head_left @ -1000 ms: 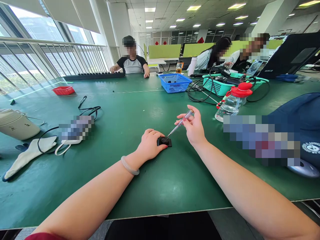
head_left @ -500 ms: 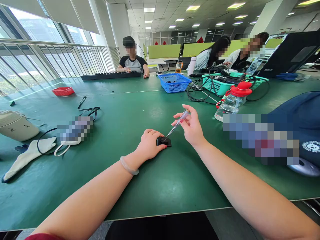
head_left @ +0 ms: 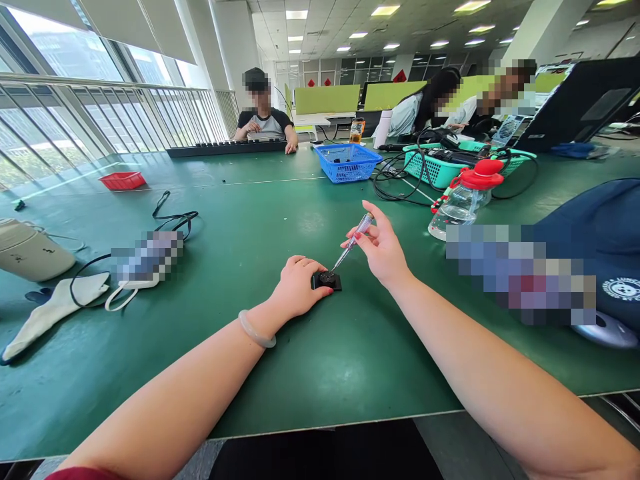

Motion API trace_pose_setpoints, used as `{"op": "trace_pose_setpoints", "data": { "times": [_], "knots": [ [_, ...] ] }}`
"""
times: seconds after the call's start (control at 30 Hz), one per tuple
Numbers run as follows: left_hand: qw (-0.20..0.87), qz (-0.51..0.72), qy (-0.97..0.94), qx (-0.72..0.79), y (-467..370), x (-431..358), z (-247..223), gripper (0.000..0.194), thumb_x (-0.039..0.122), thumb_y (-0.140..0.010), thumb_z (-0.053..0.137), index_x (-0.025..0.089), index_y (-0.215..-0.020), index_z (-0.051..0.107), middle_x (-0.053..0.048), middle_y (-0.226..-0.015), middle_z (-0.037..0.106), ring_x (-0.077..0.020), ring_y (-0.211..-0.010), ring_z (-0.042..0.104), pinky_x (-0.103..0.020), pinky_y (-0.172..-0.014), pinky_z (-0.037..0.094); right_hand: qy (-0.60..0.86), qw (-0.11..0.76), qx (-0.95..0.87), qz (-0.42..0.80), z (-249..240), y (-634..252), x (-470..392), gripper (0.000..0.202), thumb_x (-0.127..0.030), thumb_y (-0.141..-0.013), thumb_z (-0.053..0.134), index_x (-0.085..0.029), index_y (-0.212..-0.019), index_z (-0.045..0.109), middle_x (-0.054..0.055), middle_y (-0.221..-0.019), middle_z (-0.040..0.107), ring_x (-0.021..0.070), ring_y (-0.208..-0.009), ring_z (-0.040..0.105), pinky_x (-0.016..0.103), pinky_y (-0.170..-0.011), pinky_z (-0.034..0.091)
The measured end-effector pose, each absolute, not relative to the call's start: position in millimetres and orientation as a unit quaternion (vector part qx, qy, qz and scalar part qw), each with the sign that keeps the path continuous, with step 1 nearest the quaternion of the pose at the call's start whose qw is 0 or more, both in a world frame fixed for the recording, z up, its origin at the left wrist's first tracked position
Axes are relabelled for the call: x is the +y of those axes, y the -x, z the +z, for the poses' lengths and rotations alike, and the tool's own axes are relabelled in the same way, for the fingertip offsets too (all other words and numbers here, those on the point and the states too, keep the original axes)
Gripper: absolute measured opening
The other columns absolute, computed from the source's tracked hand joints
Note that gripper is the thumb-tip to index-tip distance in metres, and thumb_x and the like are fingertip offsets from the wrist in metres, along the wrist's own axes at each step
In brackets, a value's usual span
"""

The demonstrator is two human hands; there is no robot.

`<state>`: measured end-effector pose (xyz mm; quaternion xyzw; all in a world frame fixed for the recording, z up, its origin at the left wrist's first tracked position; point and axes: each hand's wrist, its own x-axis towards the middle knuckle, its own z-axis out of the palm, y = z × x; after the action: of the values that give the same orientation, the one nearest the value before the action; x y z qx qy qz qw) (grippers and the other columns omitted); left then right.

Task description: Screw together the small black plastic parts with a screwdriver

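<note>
Black component (head_left: 328,279), one, small: a rounded, dark upper body with tiny pale specks, seated on a flat, angular base whose right corner shows past the body; left portion partly hidden by fingers; finer markings too small to read. Location: on the green tabletop (head_left: 310,373), near the middle, between the two hands. Left hand (head_left: 296,288): closed narrowly about the component, fingers at its far left side, red-nailed thumb along its near side. Right hand (head_left: 384,252): pinching a slim screwdriver (head_left: 357,236), translucent handle, bright metal shank, tilted down leftward, tip at the upper body's right edge; whether it touches, cannot tell. Beyond, on the same surface: blue perforated basket (head_left: 347,175), small dark pieces inside; red shallow tray (head_left: 123,181), farther left; red-lidded clear bottle (head_left: 463,203), right.
</note>
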<state>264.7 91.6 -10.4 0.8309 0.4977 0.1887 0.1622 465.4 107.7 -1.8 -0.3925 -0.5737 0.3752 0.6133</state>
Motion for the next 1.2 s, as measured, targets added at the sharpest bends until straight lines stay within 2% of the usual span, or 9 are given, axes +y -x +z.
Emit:
{"op": "trace_pose_setpoints", "data": {
  "times": [0.43,0.87,1.2],
  "knots": [
    [0.165,0.19,-0.833,0.493,-263.2,92.8,-12.7,0.034,0.031,-0.077,0.078,0.024,-0.109,0.068,-0.005,-0.121,0.07,-0.0328,-0.13,0.044,-0.05,-0.115,0.036,0.349,0.59,-0.612,0.395,2.9,-469.5,106.8,0.048,-0.034,-0.089,0.063,-0.035,-0.132,0.044,-0.005,-0.083,0.064,0.0165,-0.074,0.069,0.05,-0.095,0.056],
    [0.163,0.197,-0.832,0.492,-263.4,92.4,-12.9,0.033,0.032,-0.077,0.078,0.024,-0.107,0.069,-0.005,-0.12,0.07,-0.0317,-0.125,0.048,-0.049,-0.111,0.04,0.409,0.607,-0.553,0.398,-0.9,-468.2,110.3,0.067,-0.045,-0.081,0.07,-0.035,-0.141,0.042,-0.004,-0.081,0.064,0.0183,-0.073,0.068,0.051,-0.093,0.057],
    [0.17,0.186,-0.831,0.495,-263.8,90.8,-10.2,0.031,0.031,-0.079,0.077,0.023,-0.108,0.068,-0.004,-0.12,0.07,-0.0311,-0.124,0.048,-0.047,-0.111,0.04,0.447,0.622,-0.501,0.403,-5.4,-468.1,112.8,0.062,-0.038,-0.081,0.071,-0.033,-0.137,0.045,-0.006,-0.077,0.066,0.0173,-0.069,0.071,0.051,-0.098,0.055]
  ]
}}
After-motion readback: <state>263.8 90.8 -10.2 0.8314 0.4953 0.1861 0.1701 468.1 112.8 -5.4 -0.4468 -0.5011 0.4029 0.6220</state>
